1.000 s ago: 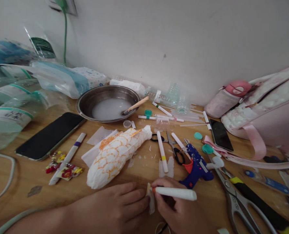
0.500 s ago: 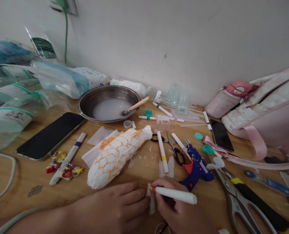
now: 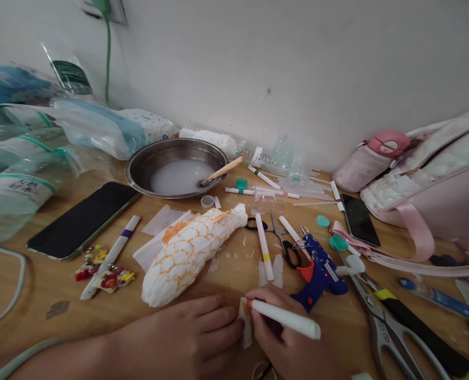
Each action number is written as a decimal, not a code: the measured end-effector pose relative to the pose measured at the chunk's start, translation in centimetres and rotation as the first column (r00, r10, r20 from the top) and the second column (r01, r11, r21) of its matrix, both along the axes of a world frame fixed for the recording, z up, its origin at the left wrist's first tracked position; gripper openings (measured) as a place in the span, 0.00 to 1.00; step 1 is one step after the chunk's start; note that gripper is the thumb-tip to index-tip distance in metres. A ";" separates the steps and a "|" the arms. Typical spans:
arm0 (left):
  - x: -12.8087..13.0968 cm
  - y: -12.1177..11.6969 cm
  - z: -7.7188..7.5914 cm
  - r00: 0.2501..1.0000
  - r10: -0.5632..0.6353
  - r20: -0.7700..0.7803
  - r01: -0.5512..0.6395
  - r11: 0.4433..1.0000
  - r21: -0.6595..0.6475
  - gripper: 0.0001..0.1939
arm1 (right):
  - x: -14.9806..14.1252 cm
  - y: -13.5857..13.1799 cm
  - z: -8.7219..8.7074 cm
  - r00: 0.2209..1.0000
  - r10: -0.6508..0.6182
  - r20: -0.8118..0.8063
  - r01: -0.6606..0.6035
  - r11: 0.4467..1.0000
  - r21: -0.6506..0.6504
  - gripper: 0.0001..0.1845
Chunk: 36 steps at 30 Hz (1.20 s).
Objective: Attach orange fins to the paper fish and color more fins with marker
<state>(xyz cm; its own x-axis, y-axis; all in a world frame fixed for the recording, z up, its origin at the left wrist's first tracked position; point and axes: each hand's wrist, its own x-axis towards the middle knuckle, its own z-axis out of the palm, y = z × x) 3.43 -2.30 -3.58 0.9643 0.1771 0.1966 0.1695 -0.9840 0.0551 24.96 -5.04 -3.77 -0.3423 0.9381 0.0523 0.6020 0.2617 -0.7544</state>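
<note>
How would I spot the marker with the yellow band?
Start at the metal bowl, then the white, orange-scaled fish shape in front of it. Just right of its narrow end lies the yellow-banded marker, one end over a pale scrap. Its band sets it apart from the marker nearer the blue glue gun.

The brush [image 3: 227, 168] leans in the basin [image 3: 176, 169], behind the fish-shaped piece [image 3: 190, 253].

The left hand [image 3: 194, 335] and right hand [image 3: 284, 338] are bare, with slim, tapering fingers and softly rounded knuckles. The left forearm [image 3: 87, 351] is uncovered too; fingernail details are too dim to tell.
</note>
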 end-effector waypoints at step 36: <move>0.2 -0.1 0.1 1.000 0.010 0.003 -0.010 1.000 -0.016 0.10 | 0.2 -0.1 0.1 1.000 0.016 0.024 -0.016 1.000 -0.003 0.12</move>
